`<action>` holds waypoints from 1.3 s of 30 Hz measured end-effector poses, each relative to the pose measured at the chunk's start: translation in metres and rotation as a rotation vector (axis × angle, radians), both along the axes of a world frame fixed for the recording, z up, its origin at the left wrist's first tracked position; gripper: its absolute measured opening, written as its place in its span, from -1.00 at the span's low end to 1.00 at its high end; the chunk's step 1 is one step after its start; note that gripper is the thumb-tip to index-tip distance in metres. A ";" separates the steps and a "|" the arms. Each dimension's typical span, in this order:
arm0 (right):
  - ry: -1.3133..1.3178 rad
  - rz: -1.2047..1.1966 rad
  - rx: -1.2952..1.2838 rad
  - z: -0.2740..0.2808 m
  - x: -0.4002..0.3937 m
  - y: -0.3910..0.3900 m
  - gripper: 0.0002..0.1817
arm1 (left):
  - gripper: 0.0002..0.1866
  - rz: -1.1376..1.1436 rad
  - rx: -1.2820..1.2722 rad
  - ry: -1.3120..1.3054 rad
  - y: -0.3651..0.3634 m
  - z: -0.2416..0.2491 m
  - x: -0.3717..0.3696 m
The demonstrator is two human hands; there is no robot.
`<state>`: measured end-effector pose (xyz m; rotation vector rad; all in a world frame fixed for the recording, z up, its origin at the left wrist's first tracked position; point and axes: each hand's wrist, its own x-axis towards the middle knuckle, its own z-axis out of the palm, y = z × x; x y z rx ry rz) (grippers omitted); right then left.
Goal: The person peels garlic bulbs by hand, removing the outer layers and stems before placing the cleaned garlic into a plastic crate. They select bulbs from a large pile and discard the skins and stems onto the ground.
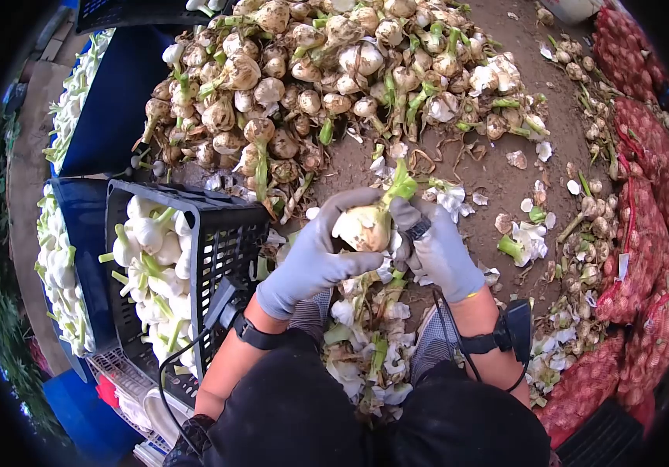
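Observation:
Between my two gloved hands is a garlic bulb (362, 229) with a browned, soil-marked skin and a short green stem pointing up and away. My left hand (320, 247) is closed around its left side, thumb below and fingers over the top. At the right of the bulb, by the base of the stem, my right hand (437, 243) has its fingers curled in. A small dark tool (418, 229) shows at those fingers; I cannot tell its exact kind. Peeled skins and stem scraps (373, 342) lie on the ground beneath, between my feet.
A big heap of unpeeled garlic (303, 86) spreads ahead. At my left stands a black crate (229, 241) of cleaned white bulbs, beside blue bins (85, 257) also holding garlic. Red mesh sacks (646, 202) line the right side, with loose small bulbs (591, 226) along them.

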<state>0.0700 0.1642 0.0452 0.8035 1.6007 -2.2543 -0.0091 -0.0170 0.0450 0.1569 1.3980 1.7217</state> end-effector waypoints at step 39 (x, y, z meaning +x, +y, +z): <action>-0.066 0.415 1.134 -0.062 0.029 -0.005 -0.75 | -0.49 0.097 0.251 -0.186 -0.041 0.001 0.010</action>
